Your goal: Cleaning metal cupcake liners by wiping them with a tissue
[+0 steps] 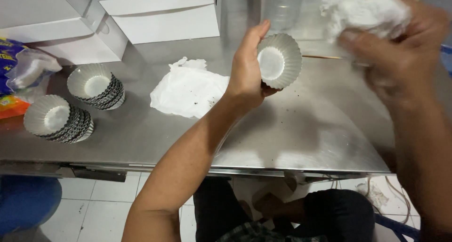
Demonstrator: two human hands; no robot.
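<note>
Table bare (moulds left).

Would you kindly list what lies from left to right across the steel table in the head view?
Plastic bag → near mould stack → far mould stack → white paper → left hand → fluted mould in its grip → white cloth → right hand.

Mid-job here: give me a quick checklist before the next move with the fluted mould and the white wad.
1. Left hand holds the fluted mould off the table: ok.
2. Mould's open side is turned toward the right hand: ok.
3. Right hand grips the white wad: ok, though blurred.
4. Mould inside clean: cannot tell.
5. Two mould stacks sit upright at the left: ok.
6. Steel table free of crumbs: not ok, dark specks.
</note>
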